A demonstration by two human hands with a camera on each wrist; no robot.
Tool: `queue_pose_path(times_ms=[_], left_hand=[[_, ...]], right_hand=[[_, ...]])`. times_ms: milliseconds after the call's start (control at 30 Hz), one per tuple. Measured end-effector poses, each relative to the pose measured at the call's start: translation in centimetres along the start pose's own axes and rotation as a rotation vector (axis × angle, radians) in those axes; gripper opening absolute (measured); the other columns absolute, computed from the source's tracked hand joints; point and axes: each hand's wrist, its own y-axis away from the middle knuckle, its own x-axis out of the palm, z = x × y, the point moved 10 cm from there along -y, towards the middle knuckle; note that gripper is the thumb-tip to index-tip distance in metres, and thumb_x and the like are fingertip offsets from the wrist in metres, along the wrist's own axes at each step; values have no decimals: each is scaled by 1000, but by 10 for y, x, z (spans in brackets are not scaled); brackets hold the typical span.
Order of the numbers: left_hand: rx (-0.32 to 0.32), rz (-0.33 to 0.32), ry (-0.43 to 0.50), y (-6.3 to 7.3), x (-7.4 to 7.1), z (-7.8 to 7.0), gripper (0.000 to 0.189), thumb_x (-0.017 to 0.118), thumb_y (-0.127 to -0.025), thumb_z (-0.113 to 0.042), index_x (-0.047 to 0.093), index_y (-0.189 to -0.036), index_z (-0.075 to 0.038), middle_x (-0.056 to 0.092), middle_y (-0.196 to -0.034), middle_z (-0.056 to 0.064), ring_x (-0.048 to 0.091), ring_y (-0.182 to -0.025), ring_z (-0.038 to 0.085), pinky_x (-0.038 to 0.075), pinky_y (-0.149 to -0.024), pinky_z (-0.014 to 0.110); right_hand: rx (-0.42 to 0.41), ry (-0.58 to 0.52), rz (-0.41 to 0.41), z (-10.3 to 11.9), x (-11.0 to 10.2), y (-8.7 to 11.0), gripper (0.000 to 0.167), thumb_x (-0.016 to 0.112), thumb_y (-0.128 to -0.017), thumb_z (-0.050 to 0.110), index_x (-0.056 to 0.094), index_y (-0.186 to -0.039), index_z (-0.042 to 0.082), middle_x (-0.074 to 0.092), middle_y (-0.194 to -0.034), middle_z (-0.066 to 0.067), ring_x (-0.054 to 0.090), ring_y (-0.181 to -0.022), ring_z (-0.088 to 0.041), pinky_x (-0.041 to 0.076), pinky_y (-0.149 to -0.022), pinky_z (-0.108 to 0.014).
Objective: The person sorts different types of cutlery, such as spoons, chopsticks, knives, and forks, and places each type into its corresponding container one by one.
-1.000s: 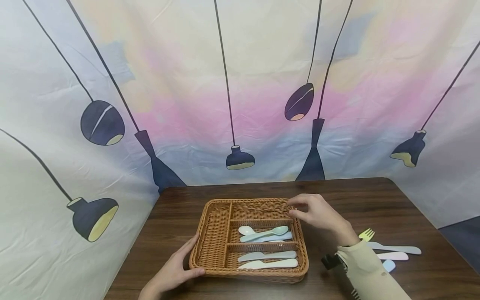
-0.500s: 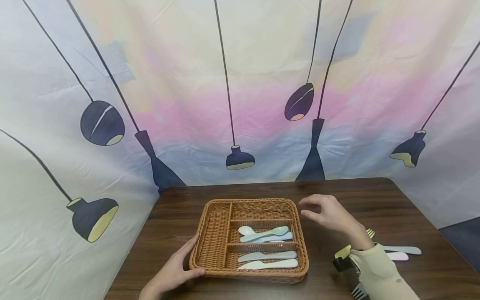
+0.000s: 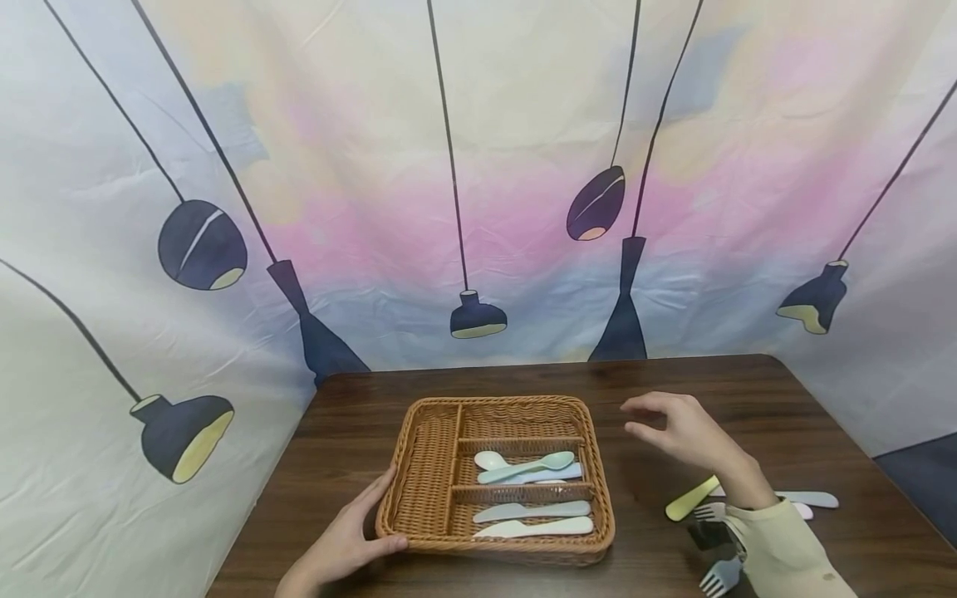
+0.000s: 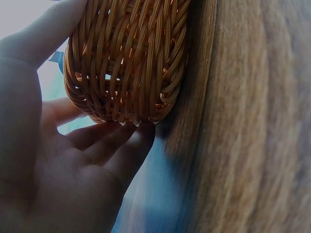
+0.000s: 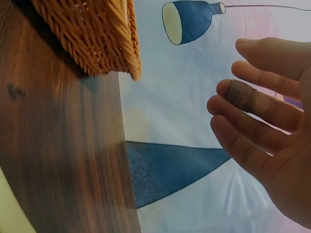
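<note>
Basket (image 3: 428, 473) part-filled: spoons (image 3: 557, 459), knives (image 3: 557, 526); forks (image 3: 722, 575), other cutlery (image 3: 815, 499) left on surface (image 3: 359, 423), count unclear; left grip (image 3: 347, 529) holding basket, right grip (image 3: 686, 429) wide, empty.

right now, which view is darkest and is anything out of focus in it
Left wrist: darkest, with the left hand shaded against a bright background and the table soft toward the right; right wrist: brighter, the right hand better lit; head: more evenly lit, the wicker basket easy to make out.
</note>
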Motion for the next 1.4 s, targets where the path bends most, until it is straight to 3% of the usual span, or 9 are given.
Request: queue_pose_path(times_ms=[500,733,1233,1400], left_hand=[[-4,1,5,-1,0,2,97,78,-80,-42,23,-156,-18,29,-157,21,32,-140,40,36,-102,60],[-3,1,3,0,0,2,97,78,-80,-42,23,-157,-19,29,-156,21,32,-140,40,36,-102,60],[-15,0,2,0,0,2,99,79,-79,-44,23,-157,-18,29,-157,21,31,-140,39,33,-104,61],[-17,5,2,0,0,2,99,79,-80,-43,23,-157,-17,28,-157,21,31,-140,39,34,-104,61]], right_hand=[[54,46,-7,-18,-12,20,24,76,-85,25,74,-107,15,73,-104,2,68,-95,-22,54,-77,-43],[92,30,-16,-27,-19,29,24,76,-85,25,73,-108,17,73,-104,2,68,-92,-20,54,-72,-36],[170,71,-20,-43,-29,45,28,77,-84,27,74,-108,12,73,-105,-5,68,-94,-28,54,-75,-45],[199,81,-17,-50,-34,52,28,78,-83,26,74,-108,13,73,-105,-4,68,-92,-27,54,-72,-40]])
